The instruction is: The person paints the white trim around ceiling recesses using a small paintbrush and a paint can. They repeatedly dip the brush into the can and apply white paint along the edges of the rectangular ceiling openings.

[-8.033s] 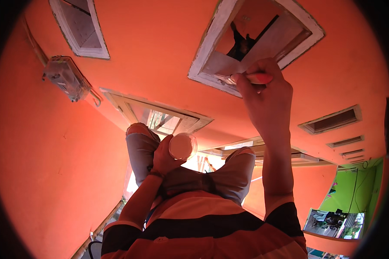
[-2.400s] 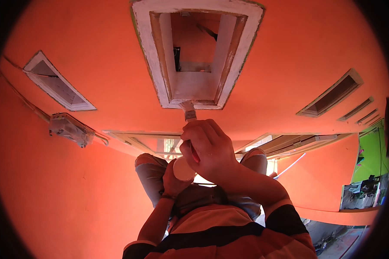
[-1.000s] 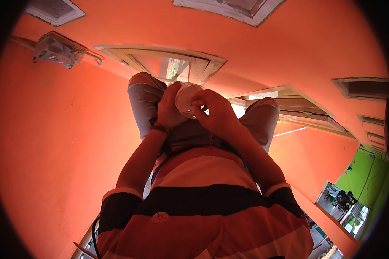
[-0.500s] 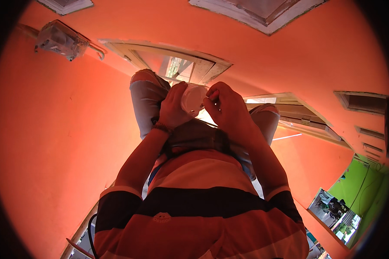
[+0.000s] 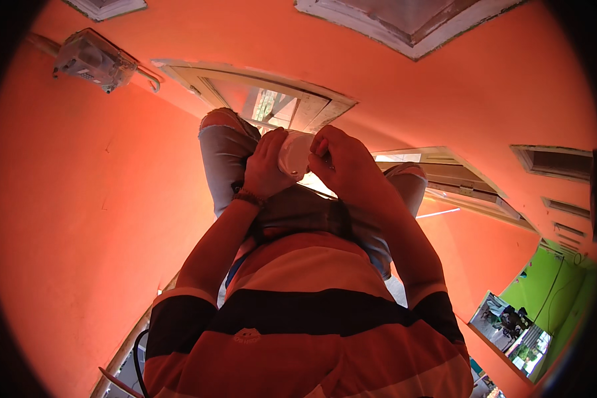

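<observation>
Between my raised knees, my left hand point(image 5: 264, 164) is wrapped round the side of a pale, see-through round container point(image 5: 294, 156), perhaps a jar or cup. Its flat round face is turned toward me and a little to the right. At the container's right edge, my right hand point(image 5: 343, 158) has its fingers curled together in a pinch. Whether those fingers grip the rim or some small thing is hidden by the hand itself. A band circles my left wrist.
My bent knees, in torn jeans point(image 5: 220, 149), rise on both sides of the hands. Beyond them are a wooden-framed window point(image 5: 312, 106) and orange walls point(image 5: 99, 219). A clear meter box point(image 5: 93, 60) hangs at the upper left. A green wall point(image 5: 534, 285) shows at the right.
My right hand has turned and its fingers have closed in more at the container's edge. The container has tilted slightly; my left hand keeps nearly the same place.
</observation>
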A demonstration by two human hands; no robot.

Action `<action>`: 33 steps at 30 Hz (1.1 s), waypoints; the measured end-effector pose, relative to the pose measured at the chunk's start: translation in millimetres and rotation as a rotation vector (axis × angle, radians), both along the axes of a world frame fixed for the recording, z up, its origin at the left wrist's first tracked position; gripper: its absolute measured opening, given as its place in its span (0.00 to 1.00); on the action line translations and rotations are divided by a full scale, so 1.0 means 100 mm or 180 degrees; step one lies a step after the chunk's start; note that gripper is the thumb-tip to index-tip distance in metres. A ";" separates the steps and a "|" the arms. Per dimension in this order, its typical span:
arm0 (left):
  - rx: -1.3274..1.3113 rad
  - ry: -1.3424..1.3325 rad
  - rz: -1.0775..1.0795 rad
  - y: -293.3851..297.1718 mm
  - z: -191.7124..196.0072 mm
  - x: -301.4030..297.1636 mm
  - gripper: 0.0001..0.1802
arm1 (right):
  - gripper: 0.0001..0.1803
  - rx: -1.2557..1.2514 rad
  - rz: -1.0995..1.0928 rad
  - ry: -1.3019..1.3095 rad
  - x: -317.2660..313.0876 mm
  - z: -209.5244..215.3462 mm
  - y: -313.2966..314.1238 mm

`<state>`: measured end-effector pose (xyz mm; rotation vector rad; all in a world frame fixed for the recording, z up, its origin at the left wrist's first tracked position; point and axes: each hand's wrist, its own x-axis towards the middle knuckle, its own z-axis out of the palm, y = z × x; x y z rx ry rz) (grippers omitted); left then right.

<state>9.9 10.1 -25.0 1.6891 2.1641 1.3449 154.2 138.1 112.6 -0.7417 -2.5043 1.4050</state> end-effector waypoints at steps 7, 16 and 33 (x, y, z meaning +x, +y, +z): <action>0.0030 0.0024 0.0058 0.00 -0.10 0.00 0.47 | 0.10 -0.0119 -0.0398 0.0340 0.00 0.03 0.08; -0.0335 -0.0071 0.0040 0.00 0.01 0.02 0.47 | 0.12 0.1171 -0.0744 0.0449 -0.03 -0.27 -0.07; -0.0582 -0.0454 0.0098 -0.03 -0.14 0.02 0.56 | 0.17 0.1344 -0.0639 0.0107 -0.25 -0.33 -0.17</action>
